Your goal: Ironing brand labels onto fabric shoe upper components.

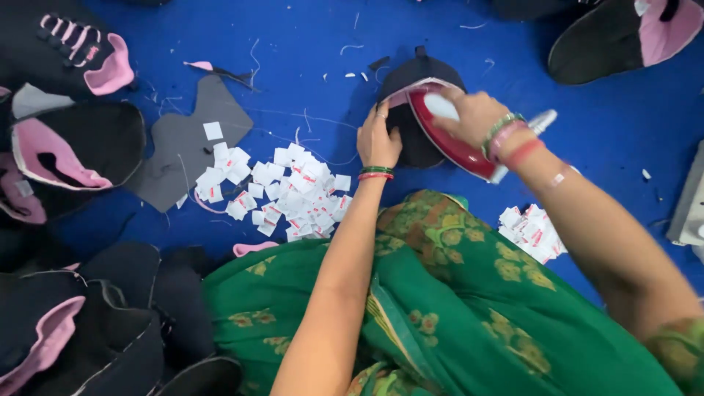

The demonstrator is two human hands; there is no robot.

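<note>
A bright blue cloth surface (308, 44) is covering the whole work area, littered with thread ends and fabric scraps; nothing of the room beyond it is showing. Taking the red iron (449, 141) as the landmark and going left to right: far to its left, stacks of black shoe uppers with pink lining (62, 147) are lying along the edge of the view, more of them piling up lower down. Nearer the iron, a flat grey cut piece (187, 150) is lying on the cloth, and a heap of small white labels (282, 191) is spreading from that piece toward the iron's lower left.

Just left of the iron, the left hand (378, 139) is pressing down, fingers spread and flat, on a dark shoe upper (411, 110) — holding it in place rather than gripping it. The iron is sitting on that same upper, on its right part, over a strip of pink lining. Its long axis is running diagonally, the nose pointing up and to the left, the heel trailing down and to the right. The right hand (475, 116) is clenching the iron's handle from above — fingers wrapped around it.

Below and right of the iron, a second small pile of white labels (532, 233) is resting beside the green patterned garment (440, 308). Up and to the right, another black and pink upper (623, 37) is lying.
</note>
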